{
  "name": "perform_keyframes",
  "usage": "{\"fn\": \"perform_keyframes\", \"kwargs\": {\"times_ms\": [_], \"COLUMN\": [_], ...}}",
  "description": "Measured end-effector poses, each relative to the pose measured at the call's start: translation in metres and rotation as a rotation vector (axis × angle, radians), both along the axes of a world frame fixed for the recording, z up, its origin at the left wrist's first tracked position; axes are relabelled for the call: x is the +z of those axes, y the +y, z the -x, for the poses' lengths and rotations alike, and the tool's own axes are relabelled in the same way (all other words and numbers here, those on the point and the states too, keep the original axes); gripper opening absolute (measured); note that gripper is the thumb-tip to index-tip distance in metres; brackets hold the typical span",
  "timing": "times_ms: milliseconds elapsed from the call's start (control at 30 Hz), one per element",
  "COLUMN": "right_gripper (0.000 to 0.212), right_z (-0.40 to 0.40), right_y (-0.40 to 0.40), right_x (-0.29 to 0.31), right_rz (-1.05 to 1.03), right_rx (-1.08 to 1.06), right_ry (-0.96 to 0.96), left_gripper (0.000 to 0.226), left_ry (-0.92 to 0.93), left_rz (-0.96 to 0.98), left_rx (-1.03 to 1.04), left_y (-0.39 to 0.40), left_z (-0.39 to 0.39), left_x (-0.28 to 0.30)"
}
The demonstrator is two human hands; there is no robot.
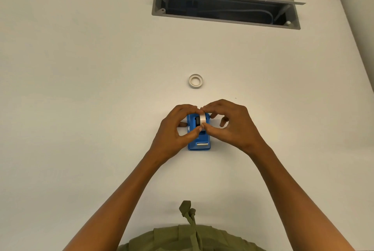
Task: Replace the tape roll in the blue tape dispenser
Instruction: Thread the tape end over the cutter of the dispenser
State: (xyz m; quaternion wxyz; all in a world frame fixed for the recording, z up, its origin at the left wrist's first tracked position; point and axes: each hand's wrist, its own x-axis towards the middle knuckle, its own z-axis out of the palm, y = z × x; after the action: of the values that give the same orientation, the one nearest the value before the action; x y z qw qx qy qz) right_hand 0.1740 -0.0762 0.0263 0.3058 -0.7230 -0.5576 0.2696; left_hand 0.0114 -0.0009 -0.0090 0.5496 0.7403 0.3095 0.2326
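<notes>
Wide white surface (81,89) filling nearly the whole frame. Open grey cable hatch (225,7) at upper centre-right, dark inside, cords visible. Olive-green clothing (188,238) at bottom centre.

Two bare forearms rising from the bottom corners, meeting just below the centre of the frame. Left hand (174,129) and right hand (230,125) both pinched narrow on a white tape roll (202,119), thumbs touching its near edge, fingers curled over its far edge. Roll standing upright on edge in the cradle of the blue tape dispenser (199,139), black hub just visible to the left of the roll. Whether fully seated on the axle: cannot tell, hidden by fingers.

Dispenser small, bright blue, lying at centre frame, metal cutter bar (202,144) at its near end toward the bottom of the frame. Second ring of tape (195,81) lying flat on the surface above the hands, well apart from them; thin-walled, likely the spent roll.

Likely risks from here: roll seated crooked or hub missing its slots, caused by pressing unevenly with view blocked by fingers. Roll possibly loaded the wrong way round, leaving the sticky side facing up at the cutter. Light dispenser liable to slide or tip under downward push, neither hand bracing its base. Loose tape end apt to stick back onto the roll or to fingertips.
</notes>
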Motion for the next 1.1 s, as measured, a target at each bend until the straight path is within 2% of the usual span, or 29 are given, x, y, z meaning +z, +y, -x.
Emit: {"fn": "perform_keyframes", "kwargs": {"times_ms": [267,433,567,700,900,1100], "right_gripper": [0.037,0.042,0.040,0.038,0.019,0.028], "right_z": [0.001,0.005,0.006,0.006,0.005,0.005], "right_y": [0.009,0.014,0.018,0.020,0.022,0.024], "right_x": [0.016,0.023,0.028,0.031,0.033,0.036], "right_rz": [0.126,0.217,0.245,0.276,0.235,0.306], "right_rx": [0.044,0.078,0.079,0.083,0.044,0.086], "right_ry": [-0.103,-0.199,-0.195,-0.189,-0.150,-0.152], "left_gripper": [0.034,0.051,0.049,0.048,0.049,0.047], "left_ry": [0.015,0.026,0.058,0.077,0.092,0.091], "left_rz": [-0.006,0.083,-0.003,-0.001,-0.003,-0.002], "left_rx": [-0.013,0.054,0.001,0.006,0.002,0.009], "left_y": [0.003,-0.001,0.001,0.000,0.001,0.001], "left_z": [-0.002,-0.003,-0.001,-0.002,-0.002,-0.002], "left_x": [-0.001,-0.004,-0.004,-0.005,-0.006,-0.005]}}
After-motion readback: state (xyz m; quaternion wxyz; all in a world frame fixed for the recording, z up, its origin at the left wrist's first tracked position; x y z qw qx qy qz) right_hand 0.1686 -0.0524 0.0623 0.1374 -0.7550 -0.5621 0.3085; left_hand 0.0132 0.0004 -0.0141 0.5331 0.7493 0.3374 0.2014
